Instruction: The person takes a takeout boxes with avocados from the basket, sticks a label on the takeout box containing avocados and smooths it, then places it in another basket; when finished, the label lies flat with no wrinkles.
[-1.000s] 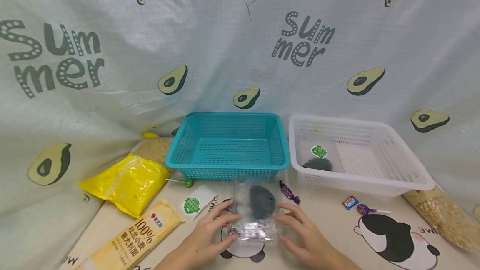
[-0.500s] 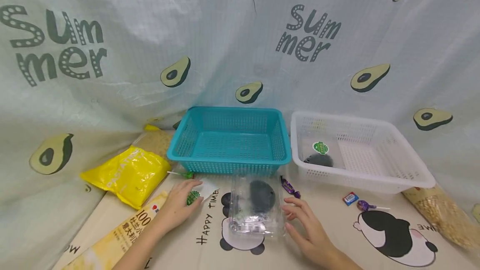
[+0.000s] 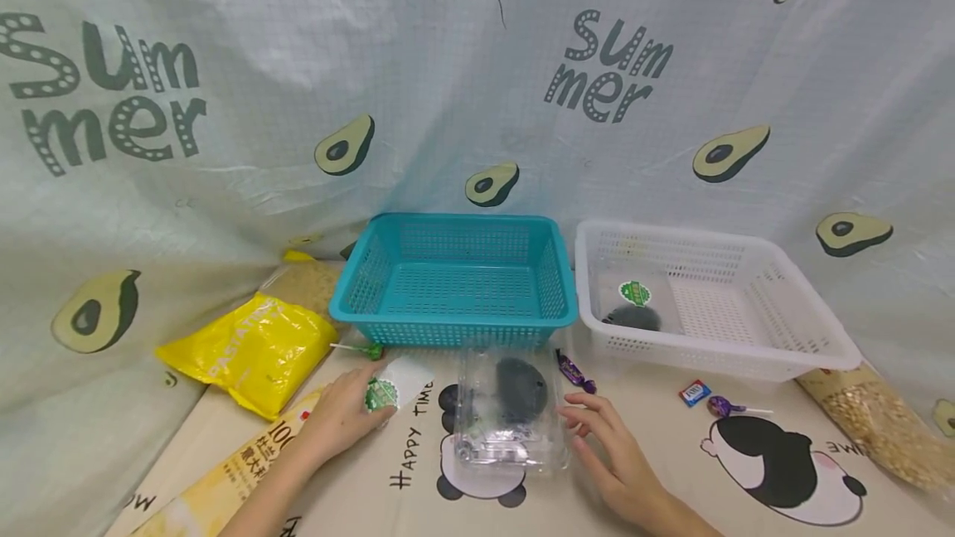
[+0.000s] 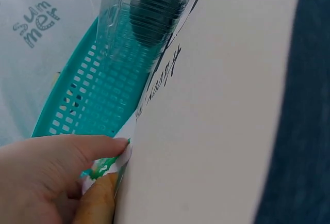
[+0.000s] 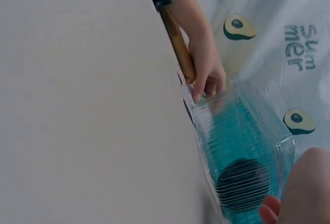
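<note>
A clear plastic box (image 3: 485, 437) stands in the middle of the table, with a dark oval item (image 3: 521, 389) showing through it. Beside its right wall is my right hand (image 3: 608, 458), fingers loosely extended, fingertips right at the plastic. My left hand (image 3: 345, 413) lies over a small white sheet (image 3: 410, 375) bearing a round green sticker (image 3: 382, 394). Thumb and fingers spread around this sticker. In the left wrist view, a straight digit of the left hand (image 4: 56, 170) reaches the sheet's edge; other fingers are partly hidden.
Behind the box stands a teal basket (image 3: 453, 330). At right, a white basket (image 3: 716, 363) holds another clear box (image 3: 675, 305). A yellow bag (image 3: 261, 355) and a long pasta pack (image 3: 224, 471) lie left. Wrapped candies (image 3: 576, 373) and a lollipop (image 3: 722, 407) lie about.
My left hand has left the clear box and moved left onto the sheet with the green sticker. The right hand has stayed beside the box, which has hardly moved.
</note>
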The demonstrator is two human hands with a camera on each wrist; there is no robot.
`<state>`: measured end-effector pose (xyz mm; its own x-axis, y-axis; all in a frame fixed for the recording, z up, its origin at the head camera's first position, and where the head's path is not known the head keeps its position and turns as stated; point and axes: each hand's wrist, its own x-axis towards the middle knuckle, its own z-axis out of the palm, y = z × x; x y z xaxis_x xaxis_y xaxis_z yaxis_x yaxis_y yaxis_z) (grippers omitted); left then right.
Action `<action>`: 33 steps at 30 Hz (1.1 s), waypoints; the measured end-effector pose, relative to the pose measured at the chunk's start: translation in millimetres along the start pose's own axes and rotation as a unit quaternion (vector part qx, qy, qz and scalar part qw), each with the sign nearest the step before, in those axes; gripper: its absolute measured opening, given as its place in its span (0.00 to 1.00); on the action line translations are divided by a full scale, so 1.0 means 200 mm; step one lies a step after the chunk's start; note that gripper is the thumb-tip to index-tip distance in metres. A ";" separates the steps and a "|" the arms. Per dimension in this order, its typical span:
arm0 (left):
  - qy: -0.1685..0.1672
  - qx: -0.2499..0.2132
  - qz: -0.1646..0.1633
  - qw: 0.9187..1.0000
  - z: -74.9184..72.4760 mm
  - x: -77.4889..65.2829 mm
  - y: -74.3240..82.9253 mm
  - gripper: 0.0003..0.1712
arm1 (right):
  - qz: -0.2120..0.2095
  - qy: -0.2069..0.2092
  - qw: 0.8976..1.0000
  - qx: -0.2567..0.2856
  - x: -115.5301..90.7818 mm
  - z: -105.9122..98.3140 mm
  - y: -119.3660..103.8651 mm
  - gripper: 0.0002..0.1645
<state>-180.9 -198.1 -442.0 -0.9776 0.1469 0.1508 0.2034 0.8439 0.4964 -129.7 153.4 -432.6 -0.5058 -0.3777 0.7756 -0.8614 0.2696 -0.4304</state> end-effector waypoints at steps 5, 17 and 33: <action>0.010 -0.095 -0.007 0.995 0.00 -0.01 0.03 0.27 | 0.011 0.035 0.999 -0.010 -0.02 0.00 0.03 0.25; 0.063 -0.190 0.062 0.978 -0.12 -0.07 0.29 0.19 | -0.044 0.047 0.998 -0.020 0.06 0.01 0.08 0.13; 0.054 -0.227 0.266 0.935 -0.10 -0.06 0.64 0.07 | -0.042 -0.008 0.999 0.006 0.40 0.14 -0.03 0.14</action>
<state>-142.6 -101.0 -363.4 -0.7249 0.4104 0.5533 0.6860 0.3563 0.6344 -165.9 96.1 -381.0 -0.4328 -0.4119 0.8019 -0.9010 0.2263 -0.3701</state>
